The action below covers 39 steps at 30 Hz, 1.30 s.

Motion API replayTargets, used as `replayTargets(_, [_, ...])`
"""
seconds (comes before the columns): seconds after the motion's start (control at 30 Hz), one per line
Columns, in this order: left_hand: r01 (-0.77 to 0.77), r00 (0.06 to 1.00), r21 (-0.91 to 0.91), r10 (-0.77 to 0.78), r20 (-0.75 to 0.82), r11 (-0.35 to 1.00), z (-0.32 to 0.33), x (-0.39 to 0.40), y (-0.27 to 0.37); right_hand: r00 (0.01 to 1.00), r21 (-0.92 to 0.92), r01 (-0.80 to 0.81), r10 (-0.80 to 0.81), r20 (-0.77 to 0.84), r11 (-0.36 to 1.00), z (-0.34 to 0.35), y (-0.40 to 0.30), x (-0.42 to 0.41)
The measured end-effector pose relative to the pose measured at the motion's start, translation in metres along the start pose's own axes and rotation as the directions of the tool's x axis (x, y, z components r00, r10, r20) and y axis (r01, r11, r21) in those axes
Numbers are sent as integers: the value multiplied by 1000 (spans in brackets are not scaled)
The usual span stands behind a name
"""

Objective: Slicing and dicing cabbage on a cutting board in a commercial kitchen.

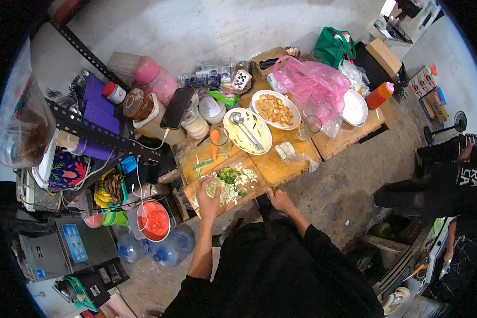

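My left hand (pixel 208 197) rests with curved fingers against chopped pale vegetable pieces (pixel 214 187) at the left of a wooden cutting board (pixel 258 194). Chopped green leaves (pixel 230 175) and white bits (pixel 247 175) lie beside it. My right hand (pixel 280 200) is closed at the board's right corner, around something dark that is mostly hidden. Behind the board lie a carrot (pixel 214 148) by a drinking glass (pixel 221 138), and an oval plate (pixel 233 140) holding a spoon and fork (pixel 246 130). A white block (pixel 285 150) lies on plastic.
A plate of diced food (pixel 256 104), a pink plastic bag (pixel 310 85), white plates (pixel 354 104) and an orange sauce bottle (pixel 379 96) stand farther back. A crowded metal shelf (pixel 103 133) is at left, water jugs (pixel 173 246) below. Another person (pixel 433 190) is at right.
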<state>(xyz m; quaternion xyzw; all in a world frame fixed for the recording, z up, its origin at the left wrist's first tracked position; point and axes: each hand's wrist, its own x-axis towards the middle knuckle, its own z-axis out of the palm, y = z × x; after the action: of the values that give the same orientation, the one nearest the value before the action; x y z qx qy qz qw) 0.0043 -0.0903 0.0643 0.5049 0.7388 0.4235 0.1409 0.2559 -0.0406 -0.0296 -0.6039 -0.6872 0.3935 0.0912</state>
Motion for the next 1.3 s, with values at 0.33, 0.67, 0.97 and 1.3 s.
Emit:
replayTargets(0.33, [-16, 991, 68, 7, 135, 998, -41, -16, -50, 993, 29, -80, 77, 86, 996, 32, -31, 0])
replayTargets(0.67, [37, 934, 101, -70, 349, 994, -45, -18, -78, 987, 124, -77, 59, 147, 989, 39, -78, -26])
replayTargets(0.97, [35, 943, 218, -105, 316, 975, -38, -23, -85, 1000, 157, -16, 12, 26, 987, 31, -64, -15])
replayTargets(1.3, [26, 965, 175, -70, 253, 984, -33, -28, -89, 990, 51, -74, 67, 124, 996, 45, -59, -11])
